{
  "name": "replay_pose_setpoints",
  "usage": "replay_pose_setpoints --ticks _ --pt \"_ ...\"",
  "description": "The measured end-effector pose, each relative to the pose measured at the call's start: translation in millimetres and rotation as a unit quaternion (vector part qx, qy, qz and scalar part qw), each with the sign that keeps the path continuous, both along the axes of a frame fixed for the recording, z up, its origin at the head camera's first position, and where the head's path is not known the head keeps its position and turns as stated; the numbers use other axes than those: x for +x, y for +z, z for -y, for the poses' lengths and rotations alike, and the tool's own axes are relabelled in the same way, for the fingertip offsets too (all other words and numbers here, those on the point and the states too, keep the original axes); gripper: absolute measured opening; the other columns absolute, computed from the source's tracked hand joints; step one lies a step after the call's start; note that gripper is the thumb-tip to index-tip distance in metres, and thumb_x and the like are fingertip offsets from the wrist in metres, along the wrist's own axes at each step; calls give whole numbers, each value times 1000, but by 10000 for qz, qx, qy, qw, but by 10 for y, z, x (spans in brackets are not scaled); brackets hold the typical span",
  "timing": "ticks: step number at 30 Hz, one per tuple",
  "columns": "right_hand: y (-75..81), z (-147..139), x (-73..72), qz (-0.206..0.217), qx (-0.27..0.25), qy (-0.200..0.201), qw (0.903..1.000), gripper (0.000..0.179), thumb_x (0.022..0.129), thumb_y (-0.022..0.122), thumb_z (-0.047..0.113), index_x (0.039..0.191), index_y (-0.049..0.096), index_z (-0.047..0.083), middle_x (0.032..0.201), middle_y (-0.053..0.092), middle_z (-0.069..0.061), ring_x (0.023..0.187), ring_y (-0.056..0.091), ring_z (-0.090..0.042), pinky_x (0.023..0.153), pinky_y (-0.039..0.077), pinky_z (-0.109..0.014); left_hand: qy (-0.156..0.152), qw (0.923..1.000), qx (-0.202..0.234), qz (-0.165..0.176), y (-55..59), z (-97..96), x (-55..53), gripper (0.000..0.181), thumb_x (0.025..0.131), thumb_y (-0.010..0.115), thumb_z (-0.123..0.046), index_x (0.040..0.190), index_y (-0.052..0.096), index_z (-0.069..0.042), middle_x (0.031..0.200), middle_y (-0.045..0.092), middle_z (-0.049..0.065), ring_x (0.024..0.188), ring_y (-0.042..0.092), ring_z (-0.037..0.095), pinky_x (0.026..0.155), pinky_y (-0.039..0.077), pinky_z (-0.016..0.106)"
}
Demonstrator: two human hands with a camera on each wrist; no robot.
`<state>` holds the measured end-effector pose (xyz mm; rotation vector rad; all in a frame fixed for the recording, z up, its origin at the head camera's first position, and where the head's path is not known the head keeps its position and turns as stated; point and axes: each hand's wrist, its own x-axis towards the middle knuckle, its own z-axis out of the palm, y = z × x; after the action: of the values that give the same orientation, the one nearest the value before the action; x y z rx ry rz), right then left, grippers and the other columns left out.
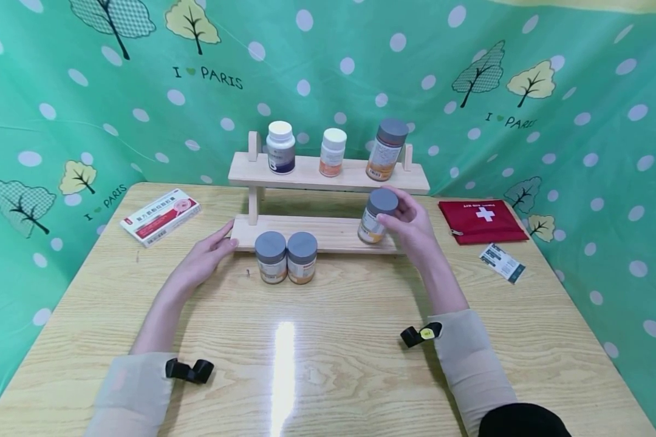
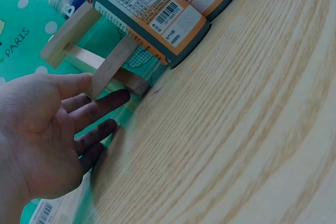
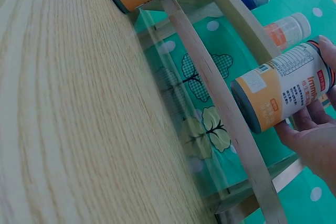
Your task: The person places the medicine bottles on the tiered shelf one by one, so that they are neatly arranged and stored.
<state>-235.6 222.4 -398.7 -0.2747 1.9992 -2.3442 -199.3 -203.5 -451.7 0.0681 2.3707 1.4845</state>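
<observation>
My right hand [image 1: 415, 226] grips a supplement bottle [image 1: 369, 227] with a grey cap, thumb in front and fingers behind. The bottle is at the right part of the lower board of a two-tier wooden shelf [image 1: 328, 227]; the right wrist view shows its orange-and-white label. With fairly straight fingers, my left hand [image 1: 206, 258] touches the left end of that lower board. Two matching grey-capped bottles, a left one [image 1: 273, 267] and a right one [image 1: 302, 264], stand side by side on the table in front of the shelf.
The upper board holds two white-capped bottles, one dark-labelled [image 1: 281, 149] and one smaller [image 1: 332, 153], plus a grey-capped bottle [image 1: 385, 152]. A medicine box [image 1: 161, 216] lies left on the table [image 1: 350, 376]. To the right are a red first aid pouch [image 1: 483, 221] and a small packet [image 1: 502, 263].
</observation>
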Motion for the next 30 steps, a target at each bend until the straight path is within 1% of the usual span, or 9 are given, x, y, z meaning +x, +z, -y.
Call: replay_pose_setpoints --ticks 3,13,20,24,26,28,30 --pt "-5 -4 -1 14 17 -11 10000 64 91 65 -11 150 50 10 137 59 -1 128 57 -17 107 52 -21 4 10000 8 17 -3 1 -2 69 108 44 -51 165 10 -35 174 8 13 160 10 45 129 12 67" --pt "-16 -2 -5 106 66 -111 9999 64 92 66 -10 150 50 11 138 58 -1 130 56 -17 107 52 -20 -12 10000 50 19 -4 -3 -3 69 108 44 -52 166 10 -34 174 9 14 160 11 45 129 13 67" --pt "-24 -3 -6 74 81 -125 9999 63 91 67 -10 148 51 12 137 58 0 129 56 -16 106 53 -20 -4 10000 34 0 4 -7 3 69 108 44 -51 165 10 -35 173 10 14 159 13 45 129 14 67" --pt "-32 -13 -10 7 149 -110 9998 65 90 68 -9 149 50 13 138 58 -1 129 57 -16 106 53 -20 -1 10000 46 -7 8 -12 0 69 108 44 -51 165 10 -35 174 10 14 159 13 45 129 14 66" --pt "-29 -17 -12 -54 185 -108 9998 65 90 69 -8 149 50 13 138 58 -2 128 57 -17 105 53 -20 12 10000 61 0 11 -7 4 68 108 45 -50 165 10 -35 173 13 15 159 14 45 129 14 66" --pt "-18 -29 -8 -181 313 -176 9992 65 90 71 -5 149 51 14 139 58 -2 128 56 -17 105 52 -20 12 10000 71 -2 14 -6 6 69 108 45 -50 165 10 -34 173 13 15 159 14 45 129 14 66" --pt "4 -45 0 -356 510 -317 9976 61 91 72 0 148 52 15 140 58 -4 127 56 -17 105 50 -19 10 10000 80 -6 16 -5 5 69 108 45 -51 165 10 -34 172 17 17 159 16 44 129 14 65"
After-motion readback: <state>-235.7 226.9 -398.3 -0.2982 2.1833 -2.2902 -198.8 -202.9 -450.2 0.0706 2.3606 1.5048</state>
